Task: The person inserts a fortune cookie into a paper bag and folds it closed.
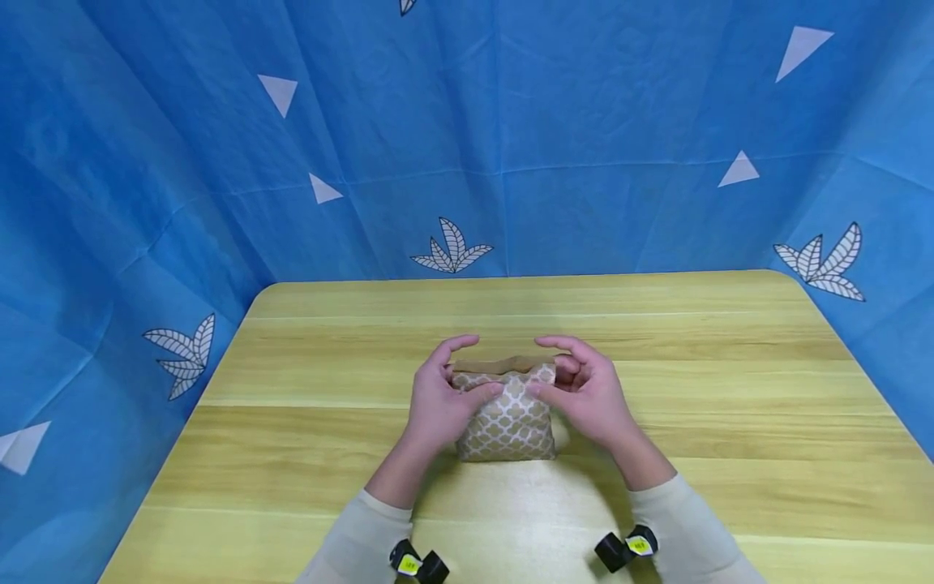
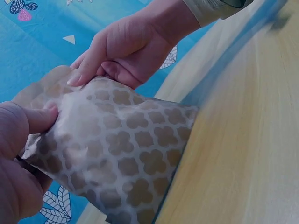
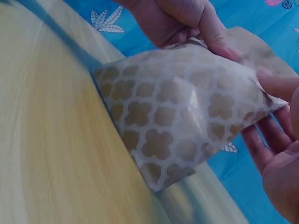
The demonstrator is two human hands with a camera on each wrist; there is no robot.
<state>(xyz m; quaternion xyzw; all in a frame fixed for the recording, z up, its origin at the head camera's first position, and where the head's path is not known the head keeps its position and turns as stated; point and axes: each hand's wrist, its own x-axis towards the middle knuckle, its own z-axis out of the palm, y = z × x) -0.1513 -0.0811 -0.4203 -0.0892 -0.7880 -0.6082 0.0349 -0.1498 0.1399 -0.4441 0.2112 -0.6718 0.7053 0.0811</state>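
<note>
A brown paper bag with a white lattice pattern stands on the table in the head view, its plain brown top edge at the far side. My left hand grips the bag's upper left side, thumb on the patterned front and fingers behind. On the upper right side my right hand pinches the bag the same way, its index finger stretched above the edge. Both wrist views show the patterned front bulging between the thumbs. Whatever the bag holds is hidden.
The wooden table spreads out around the bag. Behind it and at both sides hangs a blue cloth with white triangles and leaf prints. Small black devices with yellow labels sit at both wrists.
</note>
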